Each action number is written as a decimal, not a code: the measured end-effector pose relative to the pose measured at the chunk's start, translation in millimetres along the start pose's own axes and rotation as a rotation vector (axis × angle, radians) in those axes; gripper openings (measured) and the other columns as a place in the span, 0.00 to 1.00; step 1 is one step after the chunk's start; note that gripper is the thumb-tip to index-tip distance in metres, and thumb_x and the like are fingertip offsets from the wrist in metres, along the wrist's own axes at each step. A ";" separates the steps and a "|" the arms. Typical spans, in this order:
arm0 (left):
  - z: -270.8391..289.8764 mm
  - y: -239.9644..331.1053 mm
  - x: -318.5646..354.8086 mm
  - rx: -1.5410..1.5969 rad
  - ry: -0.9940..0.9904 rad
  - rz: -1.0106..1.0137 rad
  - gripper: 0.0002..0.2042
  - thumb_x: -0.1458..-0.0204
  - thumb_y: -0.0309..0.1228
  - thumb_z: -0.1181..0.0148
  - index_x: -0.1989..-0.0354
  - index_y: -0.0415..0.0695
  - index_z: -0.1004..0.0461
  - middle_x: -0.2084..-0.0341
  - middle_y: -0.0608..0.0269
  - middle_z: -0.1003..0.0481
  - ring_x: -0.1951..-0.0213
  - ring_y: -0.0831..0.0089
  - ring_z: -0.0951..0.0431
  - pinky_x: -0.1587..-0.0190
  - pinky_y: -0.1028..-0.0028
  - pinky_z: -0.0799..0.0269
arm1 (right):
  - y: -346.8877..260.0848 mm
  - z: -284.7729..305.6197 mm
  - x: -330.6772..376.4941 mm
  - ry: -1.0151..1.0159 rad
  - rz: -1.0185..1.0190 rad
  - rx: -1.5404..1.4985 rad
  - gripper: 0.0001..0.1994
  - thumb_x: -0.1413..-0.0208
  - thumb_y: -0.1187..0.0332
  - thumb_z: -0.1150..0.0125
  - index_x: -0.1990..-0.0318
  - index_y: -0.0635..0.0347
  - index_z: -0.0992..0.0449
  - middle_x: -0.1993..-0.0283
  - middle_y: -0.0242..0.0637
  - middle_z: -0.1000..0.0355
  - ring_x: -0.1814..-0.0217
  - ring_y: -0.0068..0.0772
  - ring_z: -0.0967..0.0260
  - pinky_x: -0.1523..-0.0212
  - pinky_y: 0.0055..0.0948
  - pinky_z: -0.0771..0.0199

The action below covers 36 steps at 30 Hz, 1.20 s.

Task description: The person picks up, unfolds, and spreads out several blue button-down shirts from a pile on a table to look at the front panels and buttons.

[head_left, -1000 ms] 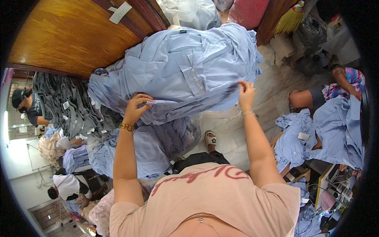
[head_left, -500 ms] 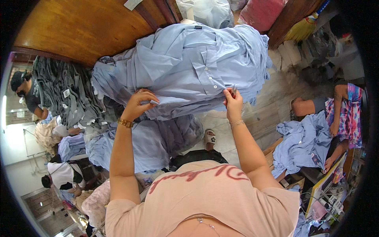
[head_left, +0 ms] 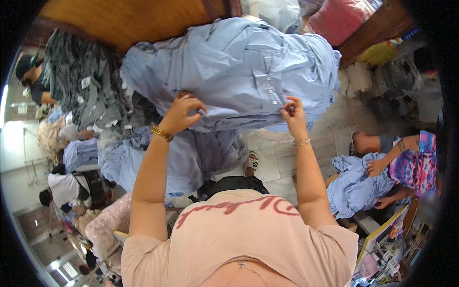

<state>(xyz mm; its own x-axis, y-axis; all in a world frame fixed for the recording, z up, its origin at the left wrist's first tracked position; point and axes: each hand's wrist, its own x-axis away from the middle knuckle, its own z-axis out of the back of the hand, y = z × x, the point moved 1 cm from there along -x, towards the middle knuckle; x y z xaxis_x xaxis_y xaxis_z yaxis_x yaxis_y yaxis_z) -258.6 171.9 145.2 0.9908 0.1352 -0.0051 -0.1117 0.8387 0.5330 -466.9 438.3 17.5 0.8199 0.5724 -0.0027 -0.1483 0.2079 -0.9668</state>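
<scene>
A big heap of light blue shirts lies on a wooden table in front of me. My left hand, with a gold bracelet at the wrist, grips the near edge of the top shirt at the left. My right hand pinches the same shirt's fabric near its button placket. Both arms reach up from the lower edge of the picture.
More blue shirts hang and pile below the table edge. Grey garments lie at the left, near a person in a dark cap. At the right a seated person in a bright patterned top handles another blue shirt. A wooden tabletop runs behind the heap.
My right hand has shifted left along the shirt's edge, toward the buttons. The left hand stays gripping the fabric. The view has tilted, bringing the seated person further into the right side.
</scene>
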 end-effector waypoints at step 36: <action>-5.3 -226.6 552.6 -0.019 0.647 0.975 0.15 0.59 0.31 0.42 0.62 0.39 0.33 0.66 0.54 0.29 0.64 0.61 0.28 0.63 0.68 0.34 | 37.8 -337.4 301.9 0.105 -0.741 -0.143 0.12 0.51 0.65 0.47 0.60 0.61 0.32 0.81 0.33 0.37 0.92 0.22 0.46 0.92 0.23 0.46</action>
<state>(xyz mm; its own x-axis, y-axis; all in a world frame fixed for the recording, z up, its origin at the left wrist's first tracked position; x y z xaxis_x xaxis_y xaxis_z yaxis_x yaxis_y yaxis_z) 313.8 59.4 17.1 0.2618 0.9645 -0.0336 -0.8098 0.2384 0.5361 -38.5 351.3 -106.1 0.7265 0.2434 0.6426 0.5284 0.3999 -0.7489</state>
